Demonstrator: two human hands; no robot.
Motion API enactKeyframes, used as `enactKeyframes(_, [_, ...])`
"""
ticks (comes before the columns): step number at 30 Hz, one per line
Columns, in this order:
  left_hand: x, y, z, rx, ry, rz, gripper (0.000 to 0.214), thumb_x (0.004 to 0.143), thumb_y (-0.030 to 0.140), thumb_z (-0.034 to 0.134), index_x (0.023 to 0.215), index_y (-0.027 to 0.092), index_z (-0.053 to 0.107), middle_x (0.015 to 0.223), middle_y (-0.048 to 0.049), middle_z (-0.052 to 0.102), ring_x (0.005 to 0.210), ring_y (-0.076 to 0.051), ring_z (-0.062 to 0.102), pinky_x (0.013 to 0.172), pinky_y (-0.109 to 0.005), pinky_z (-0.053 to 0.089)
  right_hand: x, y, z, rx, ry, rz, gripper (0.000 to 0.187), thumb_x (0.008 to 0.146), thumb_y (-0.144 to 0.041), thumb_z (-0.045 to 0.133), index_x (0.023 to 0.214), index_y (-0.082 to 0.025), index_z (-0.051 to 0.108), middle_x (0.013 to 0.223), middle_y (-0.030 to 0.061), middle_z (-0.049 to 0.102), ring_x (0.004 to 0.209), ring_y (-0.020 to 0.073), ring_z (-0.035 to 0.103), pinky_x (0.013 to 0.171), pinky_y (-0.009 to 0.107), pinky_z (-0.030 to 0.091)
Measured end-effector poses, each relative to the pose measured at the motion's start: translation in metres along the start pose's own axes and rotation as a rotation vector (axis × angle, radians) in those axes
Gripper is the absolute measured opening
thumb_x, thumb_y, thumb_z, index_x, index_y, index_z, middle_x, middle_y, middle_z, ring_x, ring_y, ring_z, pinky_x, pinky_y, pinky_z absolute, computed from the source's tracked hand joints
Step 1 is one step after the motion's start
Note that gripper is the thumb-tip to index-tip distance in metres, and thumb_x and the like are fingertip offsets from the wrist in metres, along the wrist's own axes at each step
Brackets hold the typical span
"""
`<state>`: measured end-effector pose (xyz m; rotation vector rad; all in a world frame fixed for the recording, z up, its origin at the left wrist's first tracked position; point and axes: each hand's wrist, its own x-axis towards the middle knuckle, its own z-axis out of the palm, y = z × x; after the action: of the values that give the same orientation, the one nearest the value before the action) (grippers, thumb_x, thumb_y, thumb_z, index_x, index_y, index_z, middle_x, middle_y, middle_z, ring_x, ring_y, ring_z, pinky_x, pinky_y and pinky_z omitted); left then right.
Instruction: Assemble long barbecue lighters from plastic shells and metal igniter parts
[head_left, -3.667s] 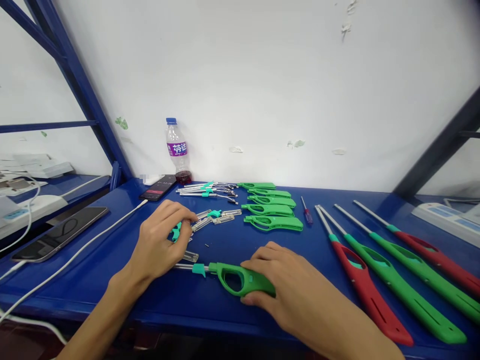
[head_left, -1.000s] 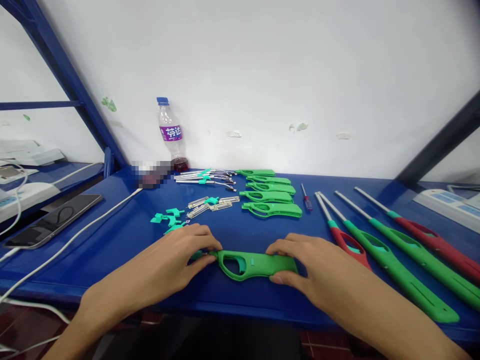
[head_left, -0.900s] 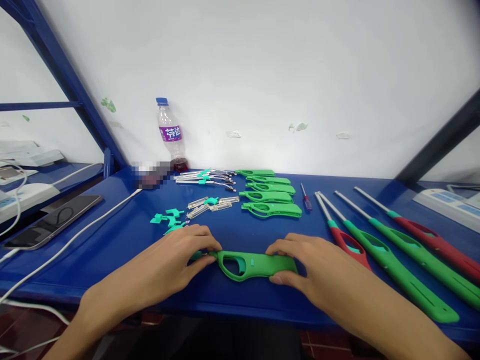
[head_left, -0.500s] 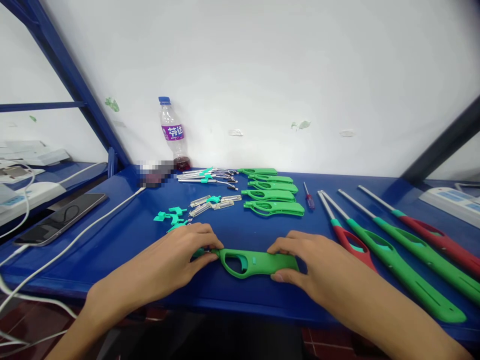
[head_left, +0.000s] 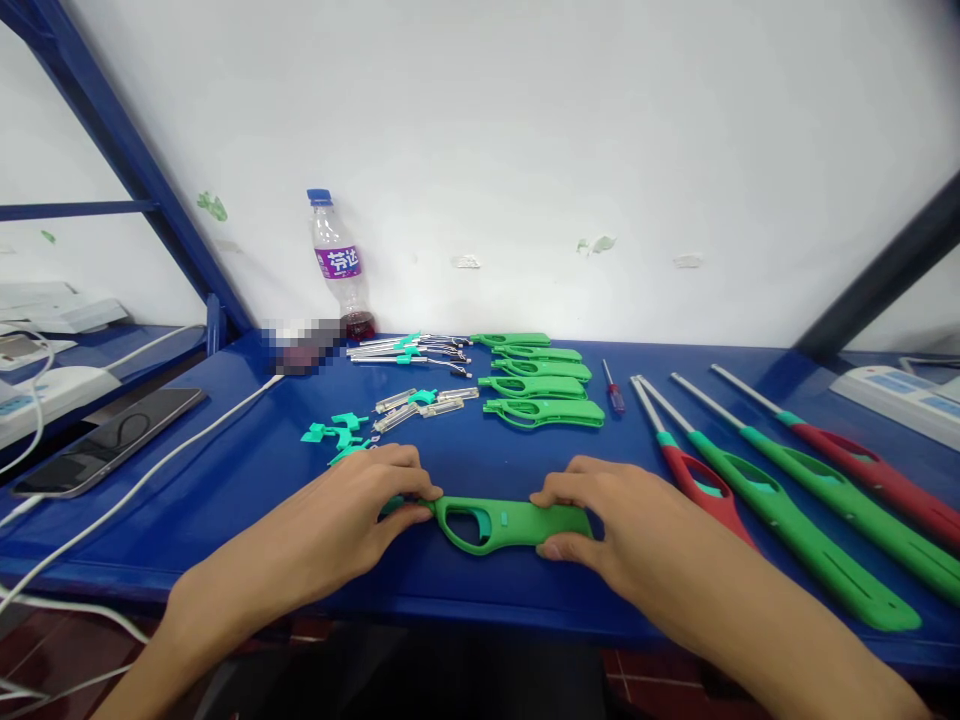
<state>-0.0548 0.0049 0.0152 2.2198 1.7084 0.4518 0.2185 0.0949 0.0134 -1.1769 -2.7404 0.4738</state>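
A green lighter body point(head_left: 517, 525) with a teal trigger lies level near the table's front edge, held at both ends. My left hand point(head_left: 382, 495) pinches its narrow nozzle end, where a bit of teal shows behind the fingers. Around the wide handle end, the thumb and fingers of my right hand point(head_left: 600, 510) are closed. Beyond my hands lie several green handle shells point(head_left: 544, 412) in a column. To their left are clear fuel tanks point(head_left: 442, 405), teal plastic pieces point(head_left: 337, 430) and metal tubes with wires point(head_left: 405, 350).
Several finished-looking long lighters point(head_left: 795, 500), red and green, lie at the right beside a small screwdriver point(head_left: 614, 390). A drink bottle point(head_left: 341, 265) stands against the wall. At the left are a phone point(head_left: 109, 440) and a white cable point(head_left: 172, 450); a power strip point(head_left: 900, 400) sits far right.
The whole view has shifted slightly, with things appearing a little further left. Both hands keep the same hold on the green lighter body.
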Motion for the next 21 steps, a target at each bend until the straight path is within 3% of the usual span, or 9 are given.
enactKeyframes(6, [-0.003, 0.003, 0.008, 0.072, 0.025, 0.003, 0.026, 0.107, 0.022, 0.052, 0.105, 0.029, 0.076, 0.101, -0.0006, 0.066, 0.091, -0.017, 0.063, 0.082, -0.030, 0.045, 0.000, 0.001, -0.001, 0.035, -0.016, 0.021, 0.023, 0.084, -0.023, 0.083, 0.106, -0.030, 0.081, 0.111, 0.0043, 0.077, 0.099, 0.0304, 0.076, 0.087, 0.042, 0.059])
enactKeyframes(15, [-0.004, 0.003, 0.021, 0.245, 0.094, 0.055, 0.039, 0.111, 0.025, 0.040, 0.093, 0.024, 0.075, 0.093, -0.0038, 0.065, 0.080, -0.017, 0.059, 0.071, -0.032, 0.041, 0.004, 0.000, 0.009, 0.019, 0.053, 0.052, 0.025, 0.077, -0.022, 0.086, 0.102, -0.029, 0.084, 0.104, 0.0057, 0.080, 0.092, 0.0316, 0.076, 0.080, 0.040, 0.058])
enactKeyframes(21, [-0.001, 0.009, 0.020, 0.246, 0.103, 0.003, 0.041, 0.109, 0.023, 0.043, 0.084, 0.022, 0.075, 0.090, -0.0039, 0.068, 0.077, -0.017, 0.063, 0.069, -0.031, 0.041, 0.004, 0.000, 0.009, 0.025, 0.063, 0.091, 0.026, 0.080, -0.022, 0.083, 0.105, -0.028, 0.083, 0.099, 0.0048, 0.080, 0.089, 0.0296, 0.076, 0.078, 0.038, 0.055])
